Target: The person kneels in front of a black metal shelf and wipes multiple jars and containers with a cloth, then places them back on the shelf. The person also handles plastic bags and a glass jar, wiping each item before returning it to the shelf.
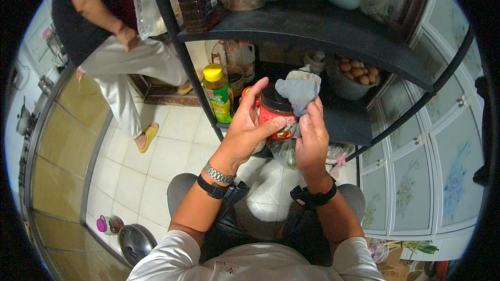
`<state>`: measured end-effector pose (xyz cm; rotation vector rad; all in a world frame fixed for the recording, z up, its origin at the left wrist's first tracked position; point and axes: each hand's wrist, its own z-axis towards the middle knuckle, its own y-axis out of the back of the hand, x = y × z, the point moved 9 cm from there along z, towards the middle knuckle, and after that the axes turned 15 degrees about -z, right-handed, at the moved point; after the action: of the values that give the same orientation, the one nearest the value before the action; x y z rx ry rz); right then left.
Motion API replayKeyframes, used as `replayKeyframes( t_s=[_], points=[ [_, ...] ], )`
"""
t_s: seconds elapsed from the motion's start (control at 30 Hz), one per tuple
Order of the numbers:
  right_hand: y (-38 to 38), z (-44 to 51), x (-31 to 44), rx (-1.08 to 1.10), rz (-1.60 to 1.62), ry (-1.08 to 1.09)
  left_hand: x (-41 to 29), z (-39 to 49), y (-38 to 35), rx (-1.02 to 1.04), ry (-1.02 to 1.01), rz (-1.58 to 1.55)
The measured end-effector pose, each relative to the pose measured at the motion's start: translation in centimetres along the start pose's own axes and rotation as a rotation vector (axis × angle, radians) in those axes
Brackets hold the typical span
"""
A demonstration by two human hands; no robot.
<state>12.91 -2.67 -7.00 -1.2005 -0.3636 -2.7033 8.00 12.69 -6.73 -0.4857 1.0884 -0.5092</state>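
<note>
In my left hand [250, 125] is a jar [276, 115] with a black lid and a red label that bears writing. The thumb lies across the label, and the fingers reach round the far side. My right hand [312, 130] grips a folded grey cloth [299, 89] pressed to the jar's right side and lid edge. Part of the jar's right side is hidden by cloth and fingers. Both hands are in front of the lower shelf [345, 125] of a black rack. To their left stands a bottle [218, 93] with a yellow cap and a green label.
Eggs fill a bowl [353, 88] at the lower shelf's right. The upper shelf [312, 19] bears a dark plastic jug [197, 4] and bagged goods. Another person [105, 39] is at the left. Pale cabinet doors [420, 187] line the right. A glass lid [136, 244] is on the tiled floor.
</note>
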Motion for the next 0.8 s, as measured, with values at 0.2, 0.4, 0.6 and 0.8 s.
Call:
replayKeyframes(
  t_s=[0.2, 0.4, 0.6, 0.8],
  points=[
    [-0.7, -0.1, -0.2, -0.014, 0.508, -0.245, -0.2, 0.3, 1.1, -0.028, 0.056, -0.142],
    [-0.9, 0.3, 0.5, -0.015, 0.684, -0.268, -0.2, 0.2, 1.4, -0.032, 0.119, -0.264],
    [-0.7, 0.3, 1.2, 0.003, 0.726, -0.277, -0.4, 0.4, 1.3, -0.026, 0.119, -0.409],
    [-0.5, 0.4, 1.5, -0.027, 0.847, -0.313, -0.2, 0.3, 1.7, -0.029, 0.160, -0.508]
  ],
)
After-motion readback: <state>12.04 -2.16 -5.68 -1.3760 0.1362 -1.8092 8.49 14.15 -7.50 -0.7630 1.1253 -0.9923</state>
